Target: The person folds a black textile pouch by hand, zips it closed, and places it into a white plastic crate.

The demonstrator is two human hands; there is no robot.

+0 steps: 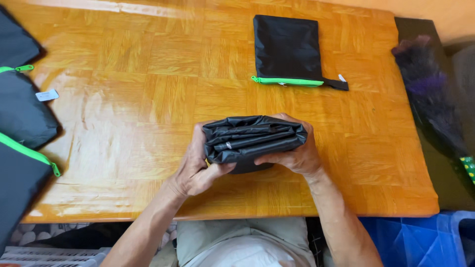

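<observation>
A folded bundle of shiny black fabric (253, 141) is held just above the near part of the wooden table (148, 84). My left hand (195, 165) grips its left end from below and behind. My right hand (297, 155) clasps its right end, fingers curled over the far edge. Farther back lies a flat black pouch with a green zipper (287, 49) and a small black strap at its right corner, apart from both hands.
Several black pouches with green zippers (22, 113) lie overlapped at the table's left edge, one with a white tag. A dark purple feathery duster (430, 94) lies past the right edge. A blue bin (420, 240) stands at the lower right, a white rack at lower left.
</observation>
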